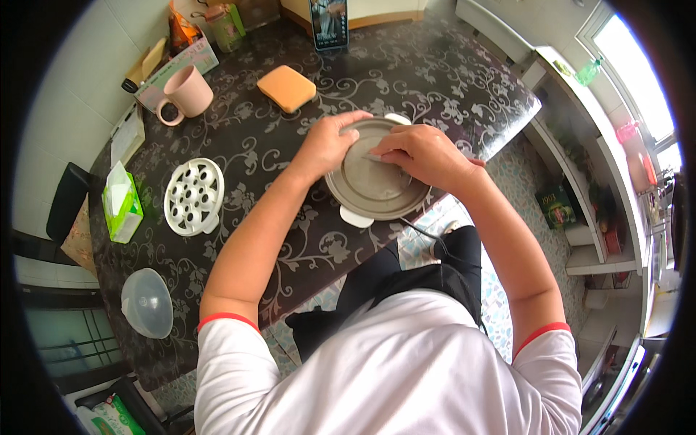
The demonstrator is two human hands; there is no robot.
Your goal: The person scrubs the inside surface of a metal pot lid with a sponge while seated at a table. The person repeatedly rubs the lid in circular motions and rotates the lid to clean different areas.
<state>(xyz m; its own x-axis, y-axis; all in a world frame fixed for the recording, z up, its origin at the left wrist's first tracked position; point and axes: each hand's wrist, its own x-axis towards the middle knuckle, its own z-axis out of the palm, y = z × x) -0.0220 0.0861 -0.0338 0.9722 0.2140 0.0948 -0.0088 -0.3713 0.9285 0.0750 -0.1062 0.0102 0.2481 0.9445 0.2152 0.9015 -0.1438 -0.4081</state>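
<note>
A round grey metal pan (375,185) with white side handles stands near the table's edge, a dark cord beside its near side. It looks like the base of a small electric cooker. My left hand (329,144) grips its far left rim, thumb over the inside. Over the pan's right half, my right hand (421,149) bends down with fingers pinched together. A pale, thin piece (371,157), perhaps tissue, shows at those fingertips; most of it is hidden by the hand.
On the patterned dark table (250,217) are an orange sponge (288,88), a pink mug (190,92), a white egg tray (194,197), a tissue pack (122,206) and a translucent domed lid (148,303). A phone (329,24) stands at the back. Shelves (582,185) line the right.
</note>
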